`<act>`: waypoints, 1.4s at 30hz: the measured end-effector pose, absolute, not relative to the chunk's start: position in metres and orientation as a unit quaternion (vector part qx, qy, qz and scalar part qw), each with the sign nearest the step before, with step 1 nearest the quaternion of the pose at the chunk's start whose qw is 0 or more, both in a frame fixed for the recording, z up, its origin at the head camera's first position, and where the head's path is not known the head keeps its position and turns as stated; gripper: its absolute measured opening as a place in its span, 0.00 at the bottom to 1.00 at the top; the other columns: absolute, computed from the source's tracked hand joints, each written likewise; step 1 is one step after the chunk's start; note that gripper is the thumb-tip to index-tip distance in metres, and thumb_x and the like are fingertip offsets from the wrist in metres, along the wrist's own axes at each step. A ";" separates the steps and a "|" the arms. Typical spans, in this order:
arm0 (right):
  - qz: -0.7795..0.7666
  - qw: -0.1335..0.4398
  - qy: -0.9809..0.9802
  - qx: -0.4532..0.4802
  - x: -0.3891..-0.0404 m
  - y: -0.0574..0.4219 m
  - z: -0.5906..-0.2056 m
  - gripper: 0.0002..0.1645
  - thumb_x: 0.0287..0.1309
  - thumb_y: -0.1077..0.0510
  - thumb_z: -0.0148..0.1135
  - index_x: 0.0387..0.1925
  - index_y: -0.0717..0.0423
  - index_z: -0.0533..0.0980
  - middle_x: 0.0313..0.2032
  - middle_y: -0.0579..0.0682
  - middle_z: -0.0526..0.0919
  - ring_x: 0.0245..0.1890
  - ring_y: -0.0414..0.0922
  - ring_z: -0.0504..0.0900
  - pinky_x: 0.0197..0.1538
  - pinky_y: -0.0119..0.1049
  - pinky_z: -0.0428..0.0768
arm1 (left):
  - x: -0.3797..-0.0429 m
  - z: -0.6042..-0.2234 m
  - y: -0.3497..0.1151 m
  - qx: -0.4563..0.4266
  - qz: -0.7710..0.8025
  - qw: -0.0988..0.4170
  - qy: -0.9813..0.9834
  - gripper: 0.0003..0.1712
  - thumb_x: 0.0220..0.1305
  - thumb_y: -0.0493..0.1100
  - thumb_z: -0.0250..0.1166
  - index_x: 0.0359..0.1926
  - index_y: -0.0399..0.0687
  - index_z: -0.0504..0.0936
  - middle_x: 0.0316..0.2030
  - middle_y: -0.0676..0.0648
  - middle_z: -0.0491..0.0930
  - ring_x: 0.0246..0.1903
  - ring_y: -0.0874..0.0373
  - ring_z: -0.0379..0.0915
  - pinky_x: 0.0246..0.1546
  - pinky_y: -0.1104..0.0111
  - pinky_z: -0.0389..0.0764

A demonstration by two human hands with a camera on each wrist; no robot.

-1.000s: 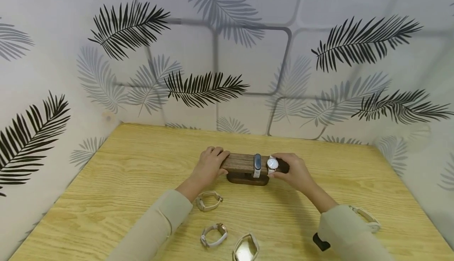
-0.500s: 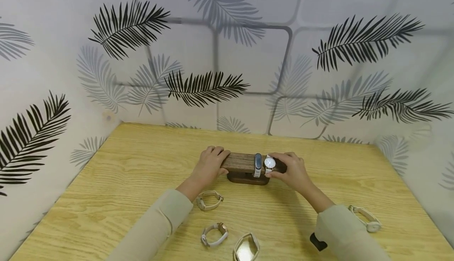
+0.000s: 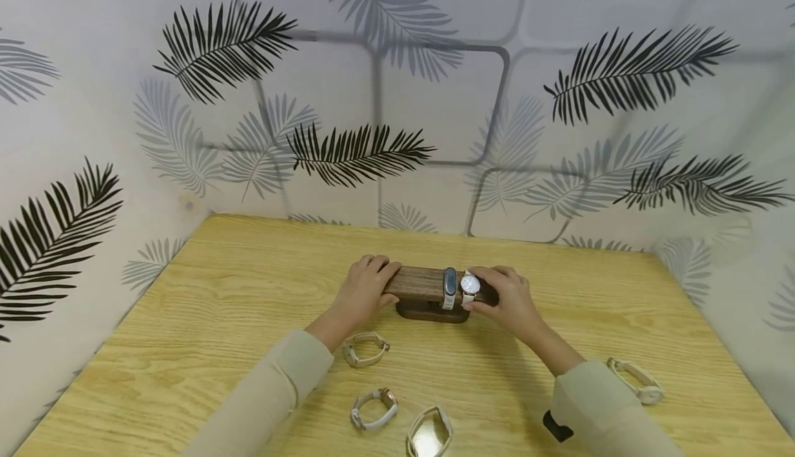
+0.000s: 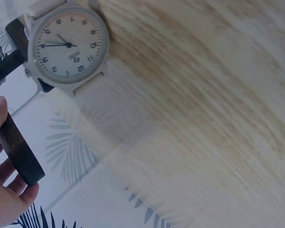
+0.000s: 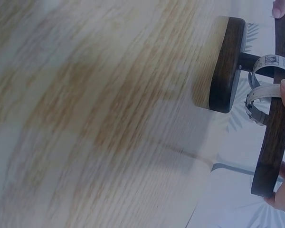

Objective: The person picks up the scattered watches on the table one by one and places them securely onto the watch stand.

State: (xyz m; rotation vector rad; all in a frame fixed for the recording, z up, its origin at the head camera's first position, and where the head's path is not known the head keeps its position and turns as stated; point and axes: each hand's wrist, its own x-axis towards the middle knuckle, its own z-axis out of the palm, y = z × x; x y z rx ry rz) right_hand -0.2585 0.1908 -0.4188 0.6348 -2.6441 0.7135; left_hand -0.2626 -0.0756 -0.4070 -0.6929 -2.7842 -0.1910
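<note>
A dark wooden watch stand (image 3: 417, 282), a bar on a rounded base (image 5: 226, 66), stands on the table. My left hand (image 3: 358, 293) grips the left end of the bar, thumb at the front and fingers over the top. A fitness band (image 3: 449, 283) with a pale strap loops round the bar right of its middle. Just to its right is a round white-faced watch (image 3: 470, 284), also looped round the bar. My right hand (image 3: 513, 299) pinches this watch between thumb and fingers, covering part of the bar's right end. In the right wrist view, both straps hang below the bar.
Several more watches lie nearer on the wooden table (image 3: 248, 284): a pale-strapped one (image 3: 366, 350) by the left forearm, a white one (image 3: 374, 409), a square-faced one (image 3: 430, 432), and one (image 3: 640, 382) at right. A black object (image 3: 557, 426) shows beside the right sleeve.
The white-faced watch has slid a little left along the bar, closer to the fitness band, with my right hand on it. My left hand keeps its place on the stand.
</note>
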 end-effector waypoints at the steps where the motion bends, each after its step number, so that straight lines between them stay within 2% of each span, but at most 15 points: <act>1: 0.249 0.167 -0.927 0.227 -0.258 0.191 -0.418 0.36 0.38 0.53 0.72 0.53 0.56 0.72 0.49 0.57 0.78 0.54 0.61 0.68 0.51 0.64 0.62 | -0.263 -0.408 -0.076 -0.240 -0.066 0.136 -0.959 0.33 0.54 0.54 0.63 0.59 0.47 0.67 0.54 0.44 0.70 0.55 0.48 0.65 0.55 0.56 0.70; 6: 0.245 0.186 -0.920 0.240 -0.255 0.192 -0.418 0.37 0.36 0.55 0.73 0.53 0.59 0.72 0.52 0.58 0.76 0.57 0.63 0.65 0.53 0.66 0.61 | -0.262 -0.411 -0.078 -0.235 -0.086 0.139 -0.958 0.36 0.54 0.54 0.63 0.61 0.46 0.64 0.57 0.41 0.67 0.58 0.47 0.62 0.58 0.56 0.68; 12: 0.245 0.231 -0.909 0.246 -0.246 0.194 -0.418 0.35 0.35 0.58 0.74 0.50 0.62 0.74 0.51 0.61 0.76 0.54 0.61 0.67 0.53 0.64 0.63 | -0.252 -0.410 -0.083 -0.195 -0.141 0.140 -0.961 0.39 0.55 0.54 0.63 0.63 0.44 0.61 0.62 0.38 0.60 0.62 0.44 0.56 0.60 0.53 0.64; 18: 0.268 0.301 -0.871 0.282 -0.236 0.185 -0.423 0.28 0.35 0.63 0.74 0.43 0.64 0.76 0.45 0.60 0.78 0.47 0.56 0.72 0.50 0.53 0.69 | -0.224 -0.416 -0.101 -0.144 -0.231 0.144 -0.951 0.40 0.54 0.54 0.64 0.62 0.37 0.62 0.61 0.34 0.61 0.62 0.39 0.55 0.60 0.49 0.64; 21: 0.268 0.333 -0.848 0.314 -0.231 0.176 -0.426 0.24 0.33 0.66 0.73 0.39 0.65 0.77 0.41 0.58 0.78 0.44 0.54 0.74 0.47 0.45 0.74 | -0.207 -0.422 -0.109 -0.136 -0.267 0.116 -0.947 0.40 0.54 0.53 0.65 0.61 0.34 0.62 0.59 0.33 0.63 0.60 0.38 0.58 0.58 0.49 0.66; 23: 0.267 0.334 -0.840 0.333 -0.227 0.168 -0.426 0.22 0.34 0.67 0.73 0.38 0.64 0.77 0.40 0.57 0.78 0.44 0.52 0.75 0.45 0.42 0.76 | -0.198 -0.427 -0.114 -0.132 -0.283 0.089 -0.946 0.41 0.53 0.52 0.66 0.60 0.32 0.63 0.57 0.32 0.65 0.57 0.38 0.61 0.56 0.49 0.69; 26: 0.283 0.296 -0.842 0.351 -0.220 0.153 -0.426 0.20 0.37 0.67 0.71 0.38 0.63 0.77 0.40 0.56 0.78 0.44 0.50 0.76 0.42 0.40 0.79 | -0.186 -0.432 -0.119 -0.114 -0.302 0.033 -0.946 0.43 0.50 0.53 0.68 0.59 0.30 0.63 0.54 0.31 0.67 0.55 0.37 0.64 0.53 0.50 0.72; 30: 0.326 0.187 -0.859 0.348 -0.210 0.132 -0.425 0.16 0.47 0.64 0.65 0.42 0.64 0.76 0.42 0.55 0.79 0.45 0.50 0.78 0.44 0.41 0.80 | -0.180 -0.436 -0.119 -0.104 -0.307 -0.012 -0.946 0.44 0.46 0.51 0.70 0.56 0.27 0.65 0.50 0.31 0.69 0.51 0.37 0.67 0.50 0.51 0.75; 33: 0.357 0.093 -0.867 0.334 -0.206 0.117 -0.427 0.16 0.54 0.62 0.60 0.45 0.64 0.75 0.43 0.55 0.80 0.44 0.49 0.79 0.46 0.41 0.79 | -0.178 -0.438 -0.117 -0.103 -0.310 -0.016 -0.945 0.41 0.44 0.48 0.72 0.53 0.24 0.67 0.45 0.31 0.71 0.45 0.40 0.70 0.45 0.55 0.78; 36: 0.386 0.016 -0.862 0.328 -0.205 0.102 -0.430 0.17 0.58 0.60 0.57 0.47 0.65 0.74 0.45 0.58 0.80 0.44 0.51 0.78 0.47 0.42 0.79 | -0.178 -0.438 -0.114 -0.097 -0.321 -0.012 -0.942 0.37 0.43 0.45 0.73 0.48 0.22 0.69 0.39 0.34 0.73 0.37 0.48 0.71 0.35 0.64 0.80; 39: 0.409 -0.042 -0.851 0.326 -0.205 0.088 -0.433 0.17 0.60 0.60 0.55 0.48 0.67 0.74 0.46 0.60 0.79 0.45 0.52 0.78 0.47 0.41 0.79 | -0.178 -0.439 -0.112 -0.090 -0.330 -0.008 -0.940 0.32 0.43 0.42 0.73 0.43 0.23 0.71 0.33 0.38 0.73 0.30 0.55 0.67 0.27 0.71 0.75; 42: 0.426 -0.077 -0.842 0.323 -0.205 0.078 -0.436 0.17 0.60 0.61 0.54 0.47 0.68 0.74 0.45 0.60 0.80 0.44 0.52 0.78 0.44 0.35 0.79 | -0.179 -0.441 -0.112 -0.089 -0.338 -0.004 -0.937 0.28 0.42 0.40 0.73 0.40 0.24 0.73 0.30 0.41 0.73 0.27 0.57 0.65 0.23 0.74 0.71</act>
